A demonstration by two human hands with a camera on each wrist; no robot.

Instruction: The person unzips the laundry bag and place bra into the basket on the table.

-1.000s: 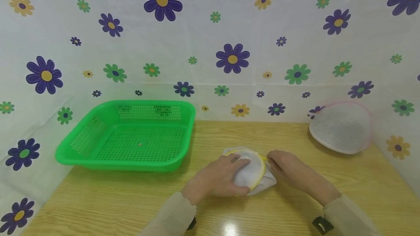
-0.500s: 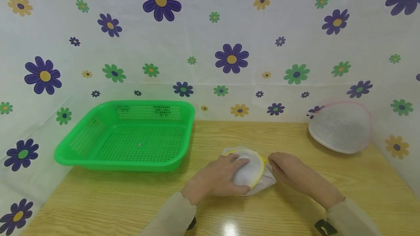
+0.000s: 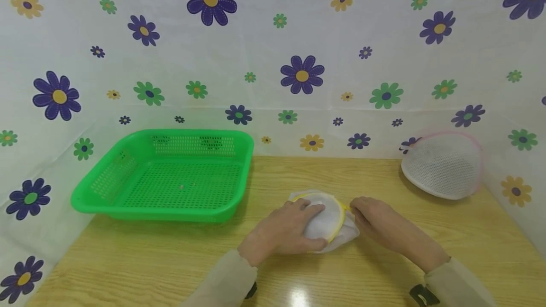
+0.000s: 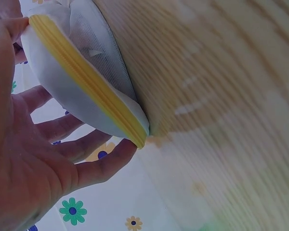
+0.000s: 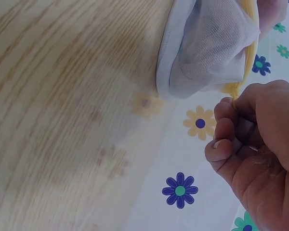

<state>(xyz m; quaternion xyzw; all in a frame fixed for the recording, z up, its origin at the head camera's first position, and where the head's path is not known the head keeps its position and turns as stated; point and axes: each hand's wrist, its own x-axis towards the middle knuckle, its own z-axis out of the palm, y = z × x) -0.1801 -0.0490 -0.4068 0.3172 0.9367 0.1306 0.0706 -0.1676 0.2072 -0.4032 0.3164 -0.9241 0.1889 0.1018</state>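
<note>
A white mesh laundry bag [image 3: 324,221] with a yellow zipper [image 4: 89,79] around its round end sits on the wooden table in front of me. My left hand [image 3: 287,229] grips it from the left, fingers spread over the top and thumb at the near edge. In the left wrist view, fingertips and thumb hold the bag along its zippered rim. At the bag's right side my right hand [image 3: 379,221] pinches the yellow zipper pull [image 5: 234,92] between thumb and forefinger, other fingers curled. The bag's inside is hidden.
A green plastic basket [image 3: 170,213] with perforated walls stands at the left back. Another white mesh bag [image 3: 445,167], trimmed in pink, leans against the flowered sheet [image 3: 264,56] at the right back. The sheet bounds the table [image 3: 170,259] behind and at both sides.
My right hand has shifted very slightly to the right, still pinching the zipper pull. The left hand and the bag have stayed almost where they were.
</note>
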